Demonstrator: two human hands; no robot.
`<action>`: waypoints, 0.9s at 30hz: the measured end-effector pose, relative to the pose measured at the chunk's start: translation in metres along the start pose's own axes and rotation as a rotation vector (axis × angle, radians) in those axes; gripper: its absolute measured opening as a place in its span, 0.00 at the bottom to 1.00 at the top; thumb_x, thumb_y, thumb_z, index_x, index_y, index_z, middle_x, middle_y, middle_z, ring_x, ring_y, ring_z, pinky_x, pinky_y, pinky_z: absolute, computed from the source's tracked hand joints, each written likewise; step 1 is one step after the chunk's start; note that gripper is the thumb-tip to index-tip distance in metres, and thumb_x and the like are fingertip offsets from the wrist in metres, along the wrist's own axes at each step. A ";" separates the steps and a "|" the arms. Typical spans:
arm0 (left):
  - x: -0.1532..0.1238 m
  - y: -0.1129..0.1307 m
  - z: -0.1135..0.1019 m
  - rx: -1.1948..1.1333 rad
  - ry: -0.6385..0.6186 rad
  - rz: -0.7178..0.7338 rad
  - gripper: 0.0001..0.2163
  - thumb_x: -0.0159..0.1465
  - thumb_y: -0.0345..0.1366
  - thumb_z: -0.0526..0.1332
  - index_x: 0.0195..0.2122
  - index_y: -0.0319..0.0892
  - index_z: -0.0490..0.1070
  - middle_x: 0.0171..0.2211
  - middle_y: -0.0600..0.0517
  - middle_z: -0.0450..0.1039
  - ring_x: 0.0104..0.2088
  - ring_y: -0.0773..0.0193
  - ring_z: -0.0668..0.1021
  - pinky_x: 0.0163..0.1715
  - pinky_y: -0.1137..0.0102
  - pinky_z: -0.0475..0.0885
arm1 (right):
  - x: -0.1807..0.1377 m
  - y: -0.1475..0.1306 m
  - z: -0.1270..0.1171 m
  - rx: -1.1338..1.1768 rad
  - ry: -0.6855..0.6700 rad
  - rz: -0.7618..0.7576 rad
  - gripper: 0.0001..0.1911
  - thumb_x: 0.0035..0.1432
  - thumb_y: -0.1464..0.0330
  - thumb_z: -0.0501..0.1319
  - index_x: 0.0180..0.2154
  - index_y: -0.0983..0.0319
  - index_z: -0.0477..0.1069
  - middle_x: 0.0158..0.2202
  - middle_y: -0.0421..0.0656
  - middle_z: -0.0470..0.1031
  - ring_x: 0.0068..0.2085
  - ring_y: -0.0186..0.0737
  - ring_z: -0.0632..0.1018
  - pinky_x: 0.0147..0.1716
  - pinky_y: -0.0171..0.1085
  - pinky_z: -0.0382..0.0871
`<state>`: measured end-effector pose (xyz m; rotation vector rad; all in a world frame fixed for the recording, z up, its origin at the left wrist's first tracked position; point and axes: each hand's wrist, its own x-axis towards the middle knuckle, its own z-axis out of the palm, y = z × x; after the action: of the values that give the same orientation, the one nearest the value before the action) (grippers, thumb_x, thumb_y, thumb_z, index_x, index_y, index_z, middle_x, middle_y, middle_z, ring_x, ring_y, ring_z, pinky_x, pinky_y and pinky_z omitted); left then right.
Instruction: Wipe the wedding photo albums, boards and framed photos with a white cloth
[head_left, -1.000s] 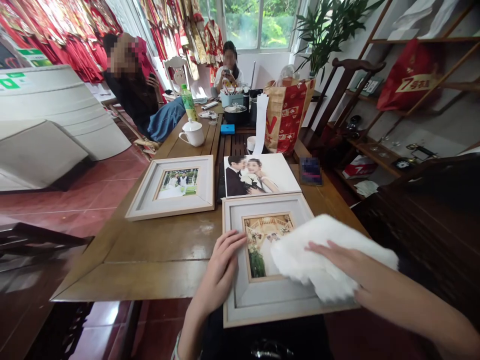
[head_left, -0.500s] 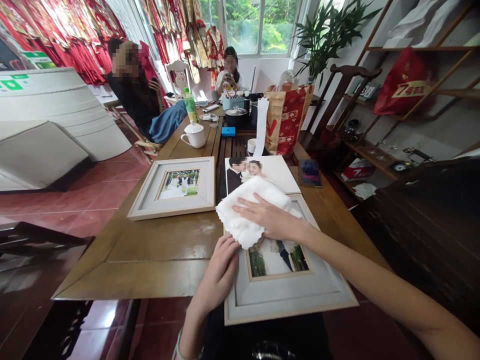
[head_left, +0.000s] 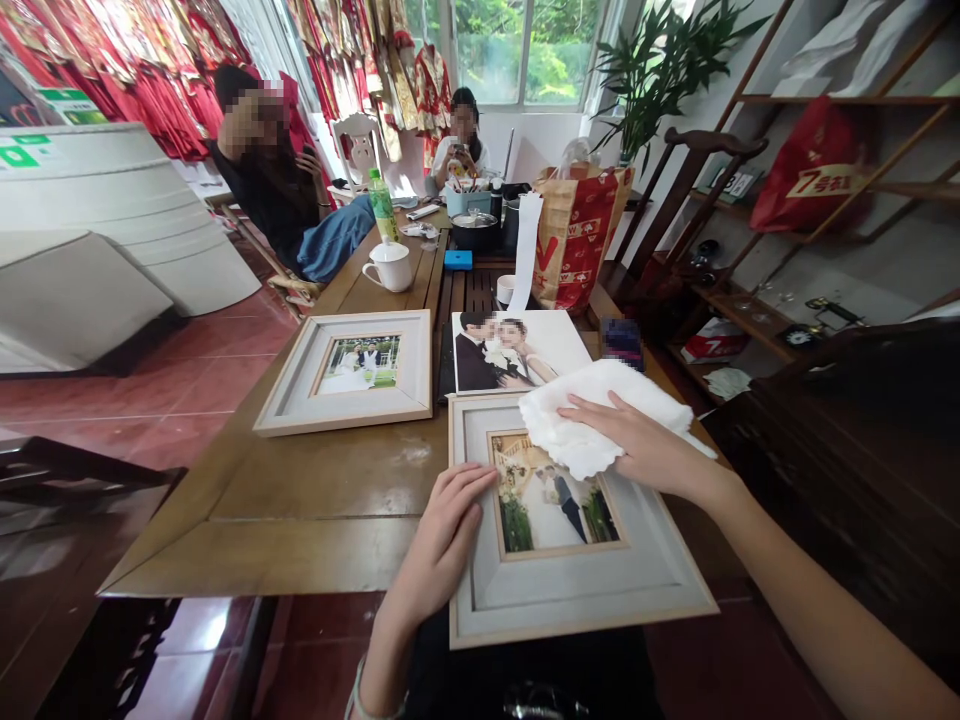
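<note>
A pale framed wedding photo (head_left: 645, 575) lies flat at the near edge of the wooden table (head_left: 322, 500). My left hand (head_left: 442, 535) rests open on its left border, fingers flat. My right hand (head_left: 641, 445) presses a white cloth (head_left: 592, 420) onto the frame's upper right corner, fingers spread flat over it. Beyond it lies an unframed wedding photo board (head_left: 532, 345). A second framed photo (head_left: 352, 370) lies to the left.
Farther along the table stand a white lidded cup (head_left: 388, 266), a green bottle (head_left: 381, 203), a pot (head_left: 474, 228) and a red-and-tan paper bag (head_left: 574, 235). Two people sit at the far end. Wooden shelves (head_left: 825, 180) and a dark chair (head_left: 862, 420) are on the right.
My right hand swept the cloth from the frame's right side to its top left corner, then across to the upper right corner. My left hand stayed on the left border.
</note>
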<state>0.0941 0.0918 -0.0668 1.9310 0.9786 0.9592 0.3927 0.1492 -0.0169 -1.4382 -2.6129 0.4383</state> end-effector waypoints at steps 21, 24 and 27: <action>-0.002 -0.005 0.000 -0.003 -0.020 0.034 0.18 0.72 0.31 0.47 0.60 0.51 0.64 0.61 0.48 0.64 0.62 0.55 0.62 0.62 0.53 0.58 | 0.055 -0.069 0.020 0.046 -0.024 -0.123 0.40 0.46 0.81 0.52 0.63 0.65 0.56 0.67 0.48 0.56 0.70 0.50 0.43 0.63 0.66 0.30; 0.000 -0.003 -0.001 0.008 -0.033 0.011 0.18 0.72 0.31 0.46 0.57 0.51 0.67 0.59 0.48 0.67 0.61 0.55 0.62 0.61 0.54 0.59 | 0.031 -0.045 0.015 0.038 -0.004 0.036 0.43 0.44 0.81 0.51 0.65 0.65 0.52 0.67 0.47 0.56 0.70 0.47 0.44 0.64 0.64 0.31; 0.000 -0.002 -0.002 0.017 -0.033 -0.014 0.18 0.72 0.31 0.46 0.57 0.51 0.68 0.58 0.49 0.68 0.61 0.56 0.62 0.62 0.54 0.57 | 0.006 -0.025 0.011 0.018 0.032 0.139 0.43 0.45 0.80 0.51 0.65 0.65 0.53 0.67 0.48 0.55 0.69 0.46 0.45 0.66 0.61 0.33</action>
<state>0.0924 0.0931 -0.0674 1.9449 0.9832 0.9115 0.3666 0.1400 -0.0201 -1.6135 -2.4874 0.4492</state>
